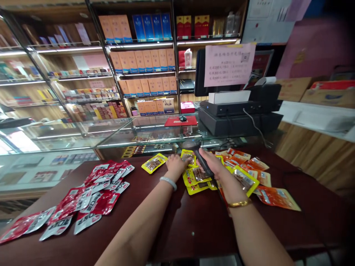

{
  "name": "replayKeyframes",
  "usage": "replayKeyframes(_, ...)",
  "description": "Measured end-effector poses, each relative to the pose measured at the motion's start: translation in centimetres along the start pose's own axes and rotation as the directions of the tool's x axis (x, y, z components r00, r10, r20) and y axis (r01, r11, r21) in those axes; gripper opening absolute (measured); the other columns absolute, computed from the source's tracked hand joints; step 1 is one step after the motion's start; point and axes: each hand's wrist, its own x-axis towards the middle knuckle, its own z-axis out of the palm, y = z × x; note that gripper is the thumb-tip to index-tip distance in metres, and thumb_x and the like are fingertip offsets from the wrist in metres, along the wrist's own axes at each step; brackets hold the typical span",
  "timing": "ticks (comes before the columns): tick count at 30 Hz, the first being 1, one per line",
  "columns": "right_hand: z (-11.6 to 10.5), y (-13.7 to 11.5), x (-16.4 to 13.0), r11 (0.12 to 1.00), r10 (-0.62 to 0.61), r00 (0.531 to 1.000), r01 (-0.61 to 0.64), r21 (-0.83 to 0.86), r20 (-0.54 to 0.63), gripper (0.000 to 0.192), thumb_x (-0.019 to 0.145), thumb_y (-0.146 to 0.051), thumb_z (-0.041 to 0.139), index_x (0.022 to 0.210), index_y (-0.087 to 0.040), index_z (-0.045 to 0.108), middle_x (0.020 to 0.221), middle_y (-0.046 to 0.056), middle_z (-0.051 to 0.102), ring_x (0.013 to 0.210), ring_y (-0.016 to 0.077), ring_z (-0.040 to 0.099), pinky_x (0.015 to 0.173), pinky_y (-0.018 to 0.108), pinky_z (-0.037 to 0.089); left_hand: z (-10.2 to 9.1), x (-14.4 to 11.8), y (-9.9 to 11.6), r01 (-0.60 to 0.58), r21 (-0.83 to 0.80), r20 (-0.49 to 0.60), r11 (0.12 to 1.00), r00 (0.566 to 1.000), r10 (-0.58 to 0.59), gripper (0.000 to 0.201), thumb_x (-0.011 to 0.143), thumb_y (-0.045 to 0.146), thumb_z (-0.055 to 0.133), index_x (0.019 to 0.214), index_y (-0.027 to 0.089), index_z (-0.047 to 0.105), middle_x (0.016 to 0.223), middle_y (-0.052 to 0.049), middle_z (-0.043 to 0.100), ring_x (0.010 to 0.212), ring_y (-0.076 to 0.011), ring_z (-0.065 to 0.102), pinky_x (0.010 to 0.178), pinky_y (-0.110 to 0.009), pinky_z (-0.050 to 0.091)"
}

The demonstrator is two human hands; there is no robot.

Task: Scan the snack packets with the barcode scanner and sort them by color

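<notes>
Right hand: our right hand (pixel 215 166) is wrapped round the grip of a dark barcode scanner (pixel 197 154), its head aimed down at the yellow packets (pixel 195 177) so a label faces it.
Left hand: our left hand (pixel 176 164), just left of the scanner, lies fingers-down on a yellow packet, pinning it flat.
Sorted heaps: red packets (pixel 91 195) lie well left of the scanner, orange packets (pixel 260 177) right of it, likely kept apart by kind.
Bench: all rest on the dark bench (pixel 194 221).
Hidden: the left fingertips blur; packet print is unreadable; the scanner's cable is lost under our wrist.
</notes>
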Motion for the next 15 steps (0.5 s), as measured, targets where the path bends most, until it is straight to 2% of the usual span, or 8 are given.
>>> replayKeyframes(3,0.2,0.2,0.2,0.999,0.020,1.000,-0.020,-0.031,-0.006,0.060,0.074,-0.076,0.065,0.091,-0.019,0.059,0.052,-0.006,0.054,0.036,0.0076,0.045,0.034,0.018,0.034,0.4,0.6,1.0,0.022,0.036,0.007,0.999,1.000,-0.022,0.070,0.071,0.071,0.066,0.109,0.012,0.062,0.121,-0.028,0.063,0.121,-0.0428,0.054,0.099,-0.048,0.039)
replayKeyframes(7,0.7,0.3,0.2,0.997,0.014,1.000,-0.013,-0.079,0.012,0.059,0.075,-0.078,0.062,0.084,-0.020,0.056,0.052,-0.007,0.054,0.035,0.0071,0.044,0.034,0.018,0.033,-0.4,0.7,-0.2,0.037,-0.046,0.054,0.998,0.998,-0.034,0.063,0.075,0.053,0.075,0.117,0.012,0.052,0.108,-0.023,0.069,0.106,-0.0350,0.066,0.084,-0.037,0.046)
replayKeyframes(12,1.6,0.4,-0.3,0.995,0.008,0.998,-0.003,-0.101,0.055,0.059,0.072,-0.079,0.064,0.081,-0.021,0.053,0.052,-0.007,0.053,0.035,0.0074,0.043,0.035,0.020,0.032,-2.0,0.1,-3.2,0.008,-0.291,0.003,0.957,1.000,-0.007,0.040,0.081,0.029,0.073,0.115,0.017,0.054,0.107,-0.016,0.071,0.094,-0.0251,0.069,0.077,-0.030,0.047)
replayKeyframes(14,2.0,0.4,-0.5,0.995,0.009,0.997,-0.001,-0.103,0.075,0.060,0.071,-0.079,0.065,0.080,-0.021,0.051,0.051,-0.007,0.053,0.035,0.0073,0.042,0.035,0.020,0.031,-3.1,-0.3,-4.9,0.056,-0.451,-0.010,0.891,0.998,-0.068,0.032,0.084,0.028,0.068,0.112,0.017,0.058,0.099,-0.012,0.072,0.079,-0.0208,0.069,0.069,-0.028,0.048)
replayKeyframes(15,2.3,0.5,-0.6,0.994,0.011,0.996,-0.001,-0.106,0.086,0.060,0.070,-0.079,0.066,0.079,-0.022,0.051,0.051,-0.007,0.053,0.035,0.0072,0.041,0.035,0.020,0.031,-3.6,-0.5,-5.8,0.094,-0.552,0.001,0.829,0.994,-0.112,0.029,0.086,0.030,0.066,0.111,0.017,0.059,0.093,-0.010,0.072,0.070,-0.0182,0.067,0.064,-0.027,0.047)
